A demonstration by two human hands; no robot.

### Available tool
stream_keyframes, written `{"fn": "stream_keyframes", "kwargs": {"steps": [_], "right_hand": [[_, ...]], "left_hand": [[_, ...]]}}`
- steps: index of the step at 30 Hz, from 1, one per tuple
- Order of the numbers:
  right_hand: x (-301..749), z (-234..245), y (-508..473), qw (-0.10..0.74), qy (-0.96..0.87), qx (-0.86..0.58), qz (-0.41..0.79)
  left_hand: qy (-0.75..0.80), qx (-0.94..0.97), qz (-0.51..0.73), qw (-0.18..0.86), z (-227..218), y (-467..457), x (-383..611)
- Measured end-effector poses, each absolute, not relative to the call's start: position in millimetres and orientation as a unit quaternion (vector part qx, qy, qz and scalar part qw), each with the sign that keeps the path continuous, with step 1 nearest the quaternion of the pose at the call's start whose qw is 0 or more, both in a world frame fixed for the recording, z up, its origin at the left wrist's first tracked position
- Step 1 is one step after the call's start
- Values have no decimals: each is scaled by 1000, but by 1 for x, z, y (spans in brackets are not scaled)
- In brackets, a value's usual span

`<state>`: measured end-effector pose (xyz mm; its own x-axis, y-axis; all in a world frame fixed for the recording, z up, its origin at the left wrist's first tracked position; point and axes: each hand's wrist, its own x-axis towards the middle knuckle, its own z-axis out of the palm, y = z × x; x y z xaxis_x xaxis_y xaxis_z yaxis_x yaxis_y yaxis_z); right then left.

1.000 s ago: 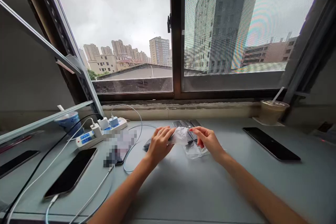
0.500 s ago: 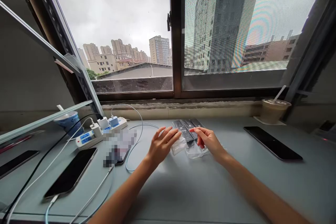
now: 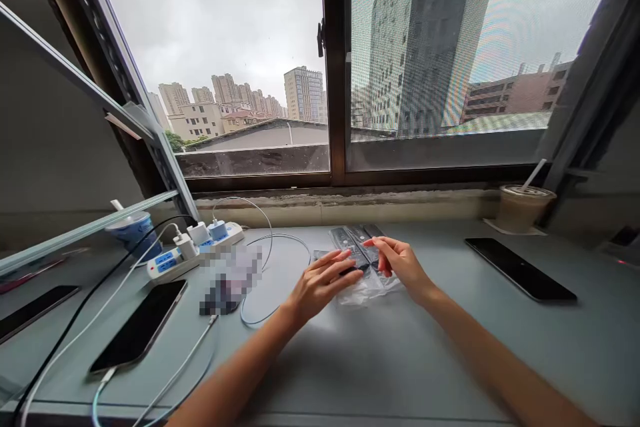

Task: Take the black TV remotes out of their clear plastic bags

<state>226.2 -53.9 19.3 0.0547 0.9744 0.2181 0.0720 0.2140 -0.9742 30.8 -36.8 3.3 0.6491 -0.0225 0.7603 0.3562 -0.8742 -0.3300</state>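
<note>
Crumpled clear plastic bag (image 3: 370,288) lying flat, touching dark packaged strips (image 3: 350,240)

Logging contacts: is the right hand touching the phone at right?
Apart. Head view shows bare table between the right hand and the phone.

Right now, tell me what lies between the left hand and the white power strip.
Head view: between the left hand and the power strip lie a looped white cable and a dark phone, partly blurred.

Thin clear plastic wrap (image 3: 367,288), crinkled and shiny, lies on the smooth matt grey desk (image 3: 380,360); the black strips (image 3: 356,248) look glossy (as does the glass-faced phone (image 3: 520,268) near the right edge).
</note>
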Motion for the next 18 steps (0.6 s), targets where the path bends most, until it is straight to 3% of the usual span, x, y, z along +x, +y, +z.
{"fn": "stream_keyframes", "kwargs": {"steps": [3,10,18], "right_hand": [[229,20,-53,558,-545,-476,406],[233,16,-48,568,-537,-476,403],[239,16,-44,572,-534,-504,365]], "left_hand": [[-103,-891,-386,214,-1,-36,34],[-274,-942,-173,85,-6,-33,36],[-345,-931,-112,54,-1,-37,35]]}}
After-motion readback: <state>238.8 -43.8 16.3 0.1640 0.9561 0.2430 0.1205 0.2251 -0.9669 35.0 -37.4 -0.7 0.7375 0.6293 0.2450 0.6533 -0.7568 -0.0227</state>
